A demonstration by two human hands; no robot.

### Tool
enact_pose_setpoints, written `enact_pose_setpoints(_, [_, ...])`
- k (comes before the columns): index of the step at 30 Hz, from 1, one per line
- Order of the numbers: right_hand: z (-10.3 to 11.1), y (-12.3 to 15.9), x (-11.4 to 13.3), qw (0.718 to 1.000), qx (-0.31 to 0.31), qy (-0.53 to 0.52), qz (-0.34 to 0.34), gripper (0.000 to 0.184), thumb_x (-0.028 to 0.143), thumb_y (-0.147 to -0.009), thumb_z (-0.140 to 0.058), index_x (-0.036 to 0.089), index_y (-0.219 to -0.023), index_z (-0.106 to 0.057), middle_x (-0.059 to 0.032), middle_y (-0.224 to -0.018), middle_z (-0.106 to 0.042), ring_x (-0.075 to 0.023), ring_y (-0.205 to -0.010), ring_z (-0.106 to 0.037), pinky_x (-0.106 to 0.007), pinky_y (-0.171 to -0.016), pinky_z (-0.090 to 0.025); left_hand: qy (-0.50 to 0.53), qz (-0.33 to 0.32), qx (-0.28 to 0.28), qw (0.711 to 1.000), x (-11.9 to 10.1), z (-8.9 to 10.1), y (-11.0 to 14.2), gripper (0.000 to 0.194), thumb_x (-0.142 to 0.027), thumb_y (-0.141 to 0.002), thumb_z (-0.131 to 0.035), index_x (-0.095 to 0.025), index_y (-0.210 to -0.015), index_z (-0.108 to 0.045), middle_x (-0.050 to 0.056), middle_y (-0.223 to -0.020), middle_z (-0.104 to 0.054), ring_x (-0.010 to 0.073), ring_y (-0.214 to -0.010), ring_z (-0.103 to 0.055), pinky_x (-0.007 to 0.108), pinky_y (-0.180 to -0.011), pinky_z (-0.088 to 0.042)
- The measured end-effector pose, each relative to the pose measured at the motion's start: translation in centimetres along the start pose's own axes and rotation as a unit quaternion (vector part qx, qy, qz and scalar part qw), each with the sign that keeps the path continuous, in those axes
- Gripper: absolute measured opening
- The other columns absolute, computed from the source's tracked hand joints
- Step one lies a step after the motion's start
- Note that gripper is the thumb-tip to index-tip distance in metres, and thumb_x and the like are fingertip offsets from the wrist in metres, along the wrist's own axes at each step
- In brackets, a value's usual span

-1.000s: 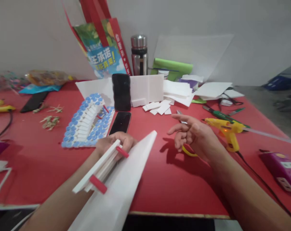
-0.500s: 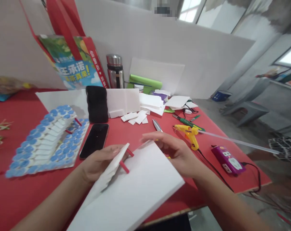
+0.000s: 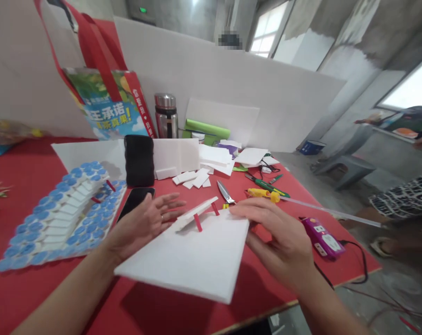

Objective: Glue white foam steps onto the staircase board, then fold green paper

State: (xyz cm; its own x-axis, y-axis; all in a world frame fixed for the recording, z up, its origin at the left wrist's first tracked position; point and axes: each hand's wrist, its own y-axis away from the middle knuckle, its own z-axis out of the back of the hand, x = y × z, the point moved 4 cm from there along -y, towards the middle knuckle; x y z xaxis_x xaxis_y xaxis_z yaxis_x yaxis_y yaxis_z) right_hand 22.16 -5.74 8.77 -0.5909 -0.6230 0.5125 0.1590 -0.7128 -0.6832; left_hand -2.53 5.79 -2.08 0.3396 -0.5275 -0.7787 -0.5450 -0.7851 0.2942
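A white foam board (image 3: 197, 260) is held up above the red table, tilted, with its near corner toward me. On its far part stands a small white slanted piece (image 3: 197, 211), propped on two red sticks (image 3: 198, 222). My right hand (image 3: 281, 237) grips the board's right edge, thumb underneath and fingers on top. My left hand (image 3: 144, 223) is open beside the left edge, fingers stretched out; whether it touches the board underneath I cannot tell. To the left lies a similar model (image 3: 62, 211) with white steps, blue round pieces and red sticks.
Scissors (image 3: 225, 191), a yellow glue gun (image 3: 263, 194), a green cutter (image 3: 267, 185) and a purple power box (image 3: 323, 238) lie ahead and right. White offcuts (image 3: 193, 177), a phone (image 3: 134, 200), a black object (image 3: 139, 160), a thermos (image 3: 166, 116) and a bag (image 3: 109, 111) stand or lie behind.
The board has turned and levelled, bringing the slanted piece to its far side. My left hand has let go of that piece and opened. My right hand has closed on the right edge.
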Motion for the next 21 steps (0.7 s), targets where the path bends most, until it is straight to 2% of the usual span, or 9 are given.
enact_pose_setpoints(3, [0.1,0.1,0.6,0.997,-0.028,0.071,0.019,0.033,0.009,-0.097,-0.065,0.027,-0.124,-0.071,-0.0089,-0.111,-0.078,-0.0232,-0.105,-0.076,-0.032,-0.08,-0.065,0.048,-0.009,0.006,0.999,-0.7,0.5,-0.2,0.079,-0.072,-0.087,-0.067,-0.016,-0.144,-0.063,0.02,-0.15,-0.063,0.0336,-0.128,-0.067,0.04,-0.102,-0.057])
enact_pose_setpoints(6, [-0.3,0.4,0.3,0.989,-0.053,0.134,0.03,0.038,0.008,-0.097,-0.065,0.027,-0.13,-0.07,-0.0103,-0.112,-0.078,-0.0236,-0.103,-0.076,-0.032,-0.077,-0.066,0.056,-0.014,-0.009,0.998,-1.0,0.0,0.4,0.079,-0.069,-0.09,-0.066,-0.017,-0.148,-0.06,0.02,-0.152,-0.062,0.0348,-0.126,-0.069,0.043,-0.101,-0.06])
enact_pose_setpoints(10, [-1.1,0.6,0.2,0.975,-0.073,0.201,0.059,0.044,0.007,-0.098,-0.062,0.028,-0.136,-0.068,-0.0118,-0.111,-0.078,-0.0238,-0.099,-0.078,-0.03,-0.072,-0.065,0.077,-0.003,-0.044,0.996,-0.7,-1.0,1.0,0.068,-0.05,-0.09,-0.074,-0.015,-0.148,-0.061,0.02,-0.147,-0.066,0.0359,-0.123,-0.071,0.042,-0.097,-0.063])
enact_pose_setpoints(13, [-1.7,0.9,0.3,0.97,-0.062,0.225,0.074,0.043,0.007,-0.097,-0.062,0.026,-0.136,-0.068,-0.0126,-0.11,-0.079,-0.0241,-0.099,-0.078,-0.03,-0.07,-0.065,0.078,-0.009,-0.079,0.994,-0.6,-1.2,0.8,0.058,-0.031,-0.086,-0.078,-0.013,-0.14,-0.067,0.019,-0.137,-0.073,0.034,-0.108,-0.078,0.037,-0.09,-0.065])
enact_pose_setpoints(17, [-2.1,0.9,0.1,0.978,-0.028,0.194,0.066,0.046,0.006,-0.098,-0.059,0.028,-0.139,-0.066,-0.0113,-0.114,-0.079,-0.0229,-0.102,-0.078,-0.031,-0.077,-0.066,0.067,-0.014,-0.113,0.991,-0.9,-0.4,0.4,0.051,-0.011,-0.072,-0.077,-0.01,-0.123,-0.075,0.019,-0.127,-0.078,0.0307,-0.091,-0.081,0.033,-0.081,-0.067])
enact_pose_setpoints(21, [-2.1,1.8,0.1,0.986,0.022,0.147,0.077,0.052,0.006,-0.097,-0.06,0.026,-0.145,-0.059,-0.0139,-0.128,-0.073,-0.0235,-0.111,-0.075,-0.033,-0.084,-0.066,0.077,0.017,-0.121,0.989,-0.9,0.4,0.2,0.053,-0.005,-0.063,-0.074,-0.01,-0.116,-0.077,0.02,-0.119,-0.08,0.0318,-0.083,-0.081,0.036,-0.076,-0.068])
